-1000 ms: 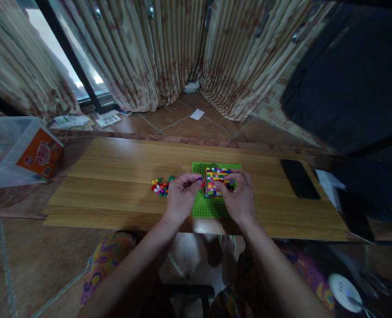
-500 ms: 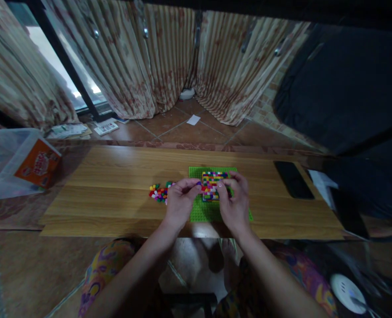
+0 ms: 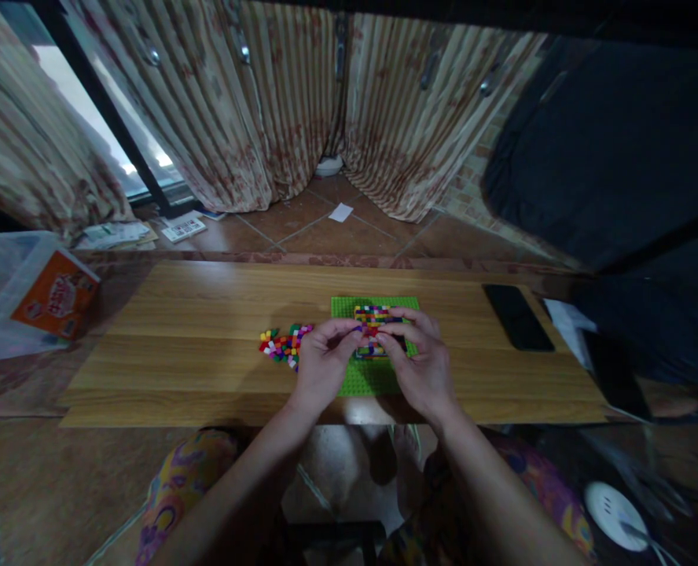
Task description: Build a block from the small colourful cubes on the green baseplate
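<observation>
A green studded baseplate (image 3: 366,384) lies on the wooden table (image 3: 207,299). On it stands a block of small multicoloured bricks (image 3: 374,314), partly hidden by my fingers. My left hand (image 3: 324,358) pinches a purple brick (image 3: 359,328) above the block's left part. Close beside it, my right hand (image 3: 423,358) has thumb and forefinger together at some red bricks (image 3: 371,332); whether these are loose or joined to the purple one is too small to tell. Left of my left hand lies a pile of loose coloured bricks (image 3: 281,346).
A black phone (image 3: 518,317) lies at the table's right, near white paper (image 3: 567,326) and another dark device (image 3: 614,373). A clear plastic box (image 3: 7,338) with an orange label stands at the left. Curtains hang behind the table.
My right hand's fingertips have moved left and down, to meet my left hand's fingertips at the red bricks. The whole view has shifted slightly.
</observation>
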A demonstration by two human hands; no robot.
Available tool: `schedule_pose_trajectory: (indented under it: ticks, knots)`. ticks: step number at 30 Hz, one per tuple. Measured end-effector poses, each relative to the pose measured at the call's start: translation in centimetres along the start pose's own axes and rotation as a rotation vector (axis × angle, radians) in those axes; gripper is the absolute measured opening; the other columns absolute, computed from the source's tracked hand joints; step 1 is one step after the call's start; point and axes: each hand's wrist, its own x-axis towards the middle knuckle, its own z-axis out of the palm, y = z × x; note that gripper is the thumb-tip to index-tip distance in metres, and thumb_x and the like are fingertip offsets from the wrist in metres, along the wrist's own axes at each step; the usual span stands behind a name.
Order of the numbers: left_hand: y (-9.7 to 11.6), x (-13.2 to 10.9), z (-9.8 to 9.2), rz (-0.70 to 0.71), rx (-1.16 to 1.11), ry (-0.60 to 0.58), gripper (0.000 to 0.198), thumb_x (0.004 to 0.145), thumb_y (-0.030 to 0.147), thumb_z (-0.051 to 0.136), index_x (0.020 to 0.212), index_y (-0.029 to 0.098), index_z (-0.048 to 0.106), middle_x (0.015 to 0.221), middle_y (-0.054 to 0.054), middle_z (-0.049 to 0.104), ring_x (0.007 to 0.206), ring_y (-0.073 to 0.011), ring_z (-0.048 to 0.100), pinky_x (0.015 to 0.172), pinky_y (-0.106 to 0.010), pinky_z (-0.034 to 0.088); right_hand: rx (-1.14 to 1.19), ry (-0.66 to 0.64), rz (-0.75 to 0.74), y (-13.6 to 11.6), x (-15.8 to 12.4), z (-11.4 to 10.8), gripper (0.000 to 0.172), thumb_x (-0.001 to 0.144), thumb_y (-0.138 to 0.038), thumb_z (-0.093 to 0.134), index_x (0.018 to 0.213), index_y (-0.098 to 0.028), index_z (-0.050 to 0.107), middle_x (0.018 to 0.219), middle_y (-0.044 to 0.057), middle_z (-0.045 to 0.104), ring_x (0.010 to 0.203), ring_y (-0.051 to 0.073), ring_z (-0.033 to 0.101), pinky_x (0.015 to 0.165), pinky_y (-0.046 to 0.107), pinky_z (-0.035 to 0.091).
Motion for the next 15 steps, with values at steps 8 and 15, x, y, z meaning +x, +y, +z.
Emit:
schedule_pose_trajectory:
  ticks: [8,15]
  knots:
    - [0.1,0.3,-0.6,-0.033,0.023,0.087,0.014,0.068,0.026,0.074,0.078,0.016,0.071,0.071,-0.001,0.070,0.064,-0.0124,0.063,0.068,-0.026,0.050,0.097,-0.012,0.161,3.2,0.2,-1.7,0.012,0.079,-0.038,0.067,0.079,-0.027,0.073,0.108,0.006,0.061,0.107,0.024,0.058,0.096,0.049,0.042]
    - [0.1,0.3,-0.5,-0.042,0.029,0.085,0.013,0.068,0.024,0.073,0.079,0.017,0.071,0.072,-0.001,0.070,0.063,-0.0119,0.063,0.068,-0.027,0.051,0.089,-0.069,0.217,2.9,-0.2,-0.8,0.011,0.075,-0.038,0.072,0.077,-0.028,0.074,0.113,0.005,0.060,0.112,0.025,0.055,0.097,0.048,0.040]
